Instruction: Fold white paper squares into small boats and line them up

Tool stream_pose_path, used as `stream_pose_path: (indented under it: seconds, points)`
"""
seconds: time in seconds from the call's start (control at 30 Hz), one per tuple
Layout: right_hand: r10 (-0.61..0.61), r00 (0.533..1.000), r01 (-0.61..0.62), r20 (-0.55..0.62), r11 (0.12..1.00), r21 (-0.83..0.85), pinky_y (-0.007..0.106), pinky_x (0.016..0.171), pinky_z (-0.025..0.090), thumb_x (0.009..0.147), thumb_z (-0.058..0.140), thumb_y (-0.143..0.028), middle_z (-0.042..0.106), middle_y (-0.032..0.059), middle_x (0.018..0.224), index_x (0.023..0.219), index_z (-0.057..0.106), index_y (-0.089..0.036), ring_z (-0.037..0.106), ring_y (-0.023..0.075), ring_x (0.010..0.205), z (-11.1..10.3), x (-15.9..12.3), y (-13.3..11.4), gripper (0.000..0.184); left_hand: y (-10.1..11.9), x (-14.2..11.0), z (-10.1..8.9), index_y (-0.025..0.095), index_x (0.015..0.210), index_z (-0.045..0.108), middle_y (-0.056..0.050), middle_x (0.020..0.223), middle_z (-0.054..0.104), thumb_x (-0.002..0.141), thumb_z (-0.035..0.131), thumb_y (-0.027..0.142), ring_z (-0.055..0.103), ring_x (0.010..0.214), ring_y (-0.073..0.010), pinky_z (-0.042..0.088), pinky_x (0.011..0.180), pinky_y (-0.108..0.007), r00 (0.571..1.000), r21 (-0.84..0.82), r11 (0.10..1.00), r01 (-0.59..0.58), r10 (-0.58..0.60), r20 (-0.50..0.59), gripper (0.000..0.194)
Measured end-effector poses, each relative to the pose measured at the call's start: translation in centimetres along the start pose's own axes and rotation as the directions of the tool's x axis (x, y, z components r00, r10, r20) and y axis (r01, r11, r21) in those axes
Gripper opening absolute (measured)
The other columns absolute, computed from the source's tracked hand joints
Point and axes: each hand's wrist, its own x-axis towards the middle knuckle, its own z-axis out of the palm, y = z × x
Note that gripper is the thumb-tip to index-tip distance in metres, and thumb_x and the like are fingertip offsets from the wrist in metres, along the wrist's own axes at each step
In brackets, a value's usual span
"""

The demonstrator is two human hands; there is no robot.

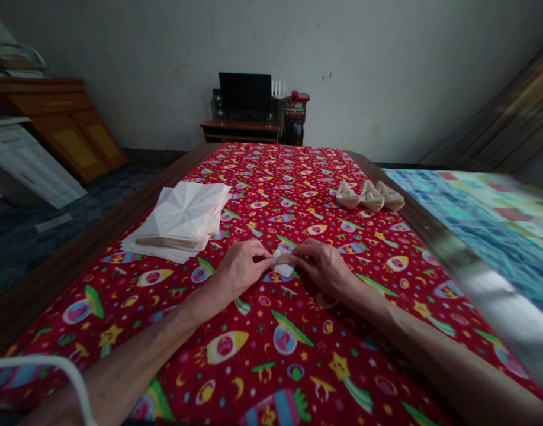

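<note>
My left hand [242, 267] and my right hand [321, 265] meet at the middle of the table, each pinching one side of a small folded piece of white paper [282, 262]. The fingers of both hands are closed on it, and it rests just above the red patterned tablecloth [271, 331]. To the left of my left hand lies a stack of creased white paper sheets [185, 220]. Three finished folded paper shapes [369, 197] sit in a row at the far right of the cloth.
The wooden table edge [76, 254] shows on the left. A bed with a colourful checked cover [484, 219] runs along the right. A white cable [71, 373] curves at the bottom left. A small desk with a dark monitor [245, 94] stands against the far wall.
</note>
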Motion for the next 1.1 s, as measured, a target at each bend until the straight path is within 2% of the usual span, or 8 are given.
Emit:
stream_pose_path:
  seconds: [0.13, 0.23, 0.33, 0.5, 0.77, 0.93, 1.1]
  points:
    - [-0.005, 1.000, 0.005, 0.020, 1.000, -0.008, 0.022, 0.063, 0.039, 0.087, 0.056, -0.028, 0.066, 0.0040, 0.081, 0.086, 0.067, -0.018, 0.059, 0.0144, 0.071, -0.1, 0.0, -0.1, 0.015, 0.0, 0.1, -0.2, 0.018, 0.068, 0.073, 0.000, 0.070, 0.064, 0.071, 0.071, 0.013, 0.059, 0.065, -0.0117, 0.043, 0.061, -0.022, 0.999, 0.042, 0.999, 0.002, -0.004, 0.036, 0.007]
    - [0.008, 0.999, -0.006, 0.041, 0.998, -0.058, 0.022, 0.061, 0.037, 0.088, 0.055, -0.030, 0.066, 0.0036, 0.081, 0.087, 0.067, -0.018, 0.059, 0.0146, 0.071, -0.2, 0.1, -0.3, 0.017, 0.3, 0.2, -0.5, 0.019, 0.068, 0.073, 0.000, 0.068, 0.059, 0.074, 0.069, 0.017, 0.056, 0.062, -0.0117, 0.040, 0.057, -0.022, 0.996, 0.148, 0.989, -0.009, -0.005, 0.093, 0.007]
    - [0.043, 0.996, -0.033, 0.079, 0.991, -0.129, 0.023, 0.059, 0.035, 0.088, 0.053, -0.031, 0.067, 0.0040, 0.081, 0.087, 0.067, -0.018, 0.059, 0.0151, 0.070, -0.3, 0.4, -0.6, 0.019, 0.6, 0.1, -0.6, 0.016, 0.072, 0.072, -0.002, 0.072, 0.058, 0.079, 0.065, 0.020, 0.057, 0.067, -0.0140, 0.041, 0.061, -0.024, 0.992, 0.246, 0.969, 0.005, -0.037, 0.124, 0.011]
    - [0.072, 0.987, -0.044, 0.143, 0.980, -0.195, 0.023, 0.058, 0.033, 0.090, 0.049, -0.031, 0.068, 0.0048, 0.080, 0.087, 0.066, -0.018, 0.059, 0.0151, 0.069, -0.5, 0.9, -0.7, 0.022, 0.6, -0.6, 0.1, 0.014, 0.076, 0.065, -0.005, 0.082, 0.060, 0.085, 0.055, 0.019, 0.059, 0.080, -0.0176, 0.043, 0.073, -0.027, 0.994, 0.368, 0.929, -0.045, 0.006, 0.107, 0.014]
    - [0.101, 0.975, -0.036, 0.198, 0.951, -0.307, 0.024, 0.057, 0.030, 0.091, 0.047, -0.033, 0.067, 0.0055, 0.080, 0.086, 0.064, -0.018, 0.059, 0.0157, 0.070, -0.3, 1.5, -0.8, 0.024, 0.5, -1.2, 0.8, 0.015, 0.084, 0.058, -0.008, 0.089, 0.060, 0.090, 0.045, 0.024, 0.058, 0.084, -0.0218, 0.044, 0.076, -0.033, 0.996, 0.590, 0.802, -0.089, 0.059, 0.070, 0.017]
    - [0.081, 0.977, -0.006, 0.196, 0.934, -0.357, 0.025, 0.057, 0.030, 0.093, 0.045, -0.033, 0.065, 0.0065, 0.084, 0.090, 0.062, -0.017, 0.058, 0.0159, 0.071, -0.4, 1.4, -1.4, 0.024, 0.8, -1.1, 0.8, 0.017, 0.087, 0.058, -0.007, 0.091, 0.060, 0.091, 0.044, 0.023, 0.058, 0.084, -0.0215, 0.042, 0.074, -0.034, 0.992, 0.619, 0.775, -0.126, 0.098, 0.079, 0.016]
    - [0.064, 0.980, 0.002, 0.186, 0.943, -0.334, 0.025, 0.059, 0.029, 0.092, 0.046, -0.034, 0.065, 0.0054, 0.083, 0.091, 0.060, -0.017, 0.057, 0.0151, 0.071, -0.2, 1.4, -1.0, 0.023, 0.9, -0.9, 0.6, 0.019, 0.084, 0.058, -0.004, 0.087, 0.060, 0.091, 0.046, 0.032, 0.057, 0.081, -0.0194, 0.039, 0.069, -0.031, 0.996, 0.594, 0.800, -0.088, 0.080, 0.040, 0.020]
